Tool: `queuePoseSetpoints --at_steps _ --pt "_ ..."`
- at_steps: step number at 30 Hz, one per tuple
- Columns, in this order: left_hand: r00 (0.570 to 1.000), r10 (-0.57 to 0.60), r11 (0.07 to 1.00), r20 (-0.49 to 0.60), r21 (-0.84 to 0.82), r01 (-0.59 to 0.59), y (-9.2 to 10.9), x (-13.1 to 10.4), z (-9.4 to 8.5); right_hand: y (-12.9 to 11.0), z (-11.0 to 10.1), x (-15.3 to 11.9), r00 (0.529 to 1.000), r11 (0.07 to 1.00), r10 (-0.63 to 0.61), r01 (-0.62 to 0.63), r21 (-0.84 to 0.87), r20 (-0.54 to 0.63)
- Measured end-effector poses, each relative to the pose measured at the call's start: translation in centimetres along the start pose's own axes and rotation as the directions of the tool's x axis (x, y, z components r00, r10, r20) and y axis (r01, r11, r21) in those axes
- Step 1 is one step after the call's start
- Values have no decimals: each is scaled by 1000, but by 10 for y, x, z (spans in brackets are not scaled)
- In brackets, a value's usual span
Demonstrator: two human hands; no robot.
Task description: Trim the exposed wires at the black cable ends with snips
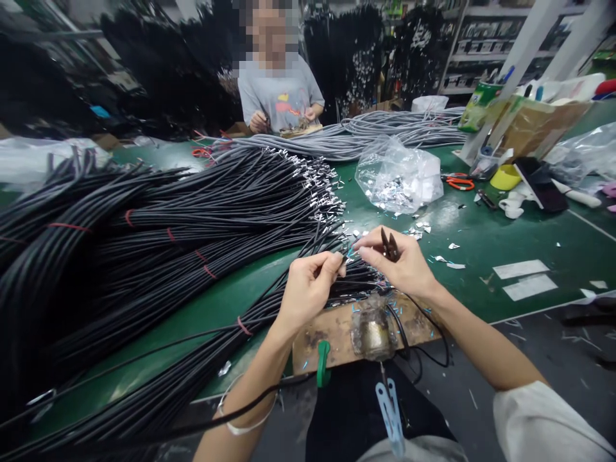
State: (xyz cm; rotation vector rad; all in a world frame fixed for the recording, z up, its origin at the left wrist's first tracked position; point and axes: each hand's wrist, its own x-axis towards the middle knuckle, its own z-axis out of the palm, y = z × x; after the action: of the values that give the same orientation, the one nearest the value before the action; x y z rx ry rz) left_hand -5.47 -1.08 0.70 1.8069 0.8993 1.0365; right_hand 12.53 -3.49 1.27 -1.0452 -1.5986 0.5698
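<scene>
My left hand (312, 282) is closed in a pinch round the end of a black cable (343, 259). Thin coloured wires (351, 251), some of them blue, come out of that end. My right hand (399, 260) pinches at these wires with thumb and forefinger. A dark two-pronged tool (389, 244) is tucked in the same hand, its tips pointing up; its lower part is hidden by the palm. Just below the hands, more stripped cable ends lie over a stained wooden board (317, 337) at the table edge.
Bundles of black cables (231, 218) tied with red bands fill the left. Grey cables (346, 135) lie behind, before a seated person (282, 96). A plastic bag of scraps (402, 176), orange-handled scissors (459, 182) and white labels (524, 279) are on the right. A green clamp (323, 362) grips the board.
</scene>
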Motion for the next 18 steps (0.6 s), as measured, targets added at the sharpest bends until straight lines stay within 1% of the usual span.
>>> queuePoseSetpoints --at_steps 2,6,8,10,12,13,14,15,18 --pt "1000 17 999 -9 28 -17 1 -1 1 -3 5 -3 997 997 -72 72 4 27" --pt "999 38 995 -29 92 -35 2 -2 2 -4 5 -5 993 991 -113 112 -72 -12" --pt "999 36 994 -36 101 -32 1 -2 2 -3 5 -7 983 975 -179 170 -141 -49" --pt "997 54 990 -47 129 -48 0 -2 3 -1 5 -11 948 929 -309 284 -236 -75" --pt "993 102 979 -51 184 -91 -2 -2 3 2 7 -16 895 852 -446 412 -323 -35" --pt "990 129 972 -58 204 -115 -2 -2 4 2 8 -18 875 824 -484 451 -342 -13" --pt "986 152 969 -69 209 -135 -2 -2 4 2 9 -19 873 821 -488 455 -343 -10" --pt "982 168 969 -86 196 -149 -3 -2 4 1 10 -19 887 843 -460 423 -331 -38" --pt "964 208 971 -164 150 -184 -2 -2 4 -6 10 -16 947 943 -262 211 -258 -185"
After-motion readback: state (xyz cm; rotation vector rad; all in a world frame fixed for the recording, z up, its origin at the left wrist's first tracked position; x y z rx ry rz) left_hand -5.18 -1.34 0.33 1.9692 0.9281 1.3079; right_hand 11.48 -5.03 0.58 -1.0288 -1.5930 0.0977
